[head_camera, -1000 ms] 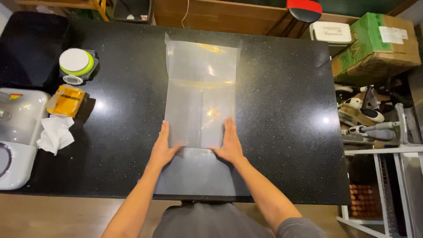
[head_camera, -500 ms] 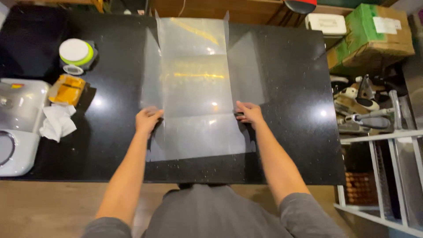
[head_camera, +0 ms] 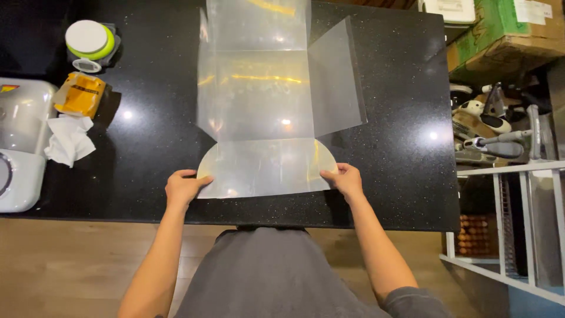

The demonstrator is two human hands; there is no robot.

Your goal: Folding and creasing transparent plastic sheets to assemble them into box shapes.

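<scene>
Plastic sheet (head_camera: 265,112) (unfolded) lies between both hands' fingers (head_camera: 200,179).

We note a black speckled stone countertop (head_camera: 406,106) bearing a clear creased plastic sheet (head_camera: 265,112), a crumpled white tissue (head_camera: 69,139), a yellow packet (head_camera: 79,94) and a green-rimmed white lidded tub (head_camera: 89,40).

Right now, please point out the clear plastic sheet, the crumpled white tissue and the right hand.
clear plastic sheet (head_camera: 259,100): head view, middle panel.
crumpled white tissue (head_camera: 69,139): head view, its centre.
right hand (head_camera: 344,179): head view, back of hand.
</scene>
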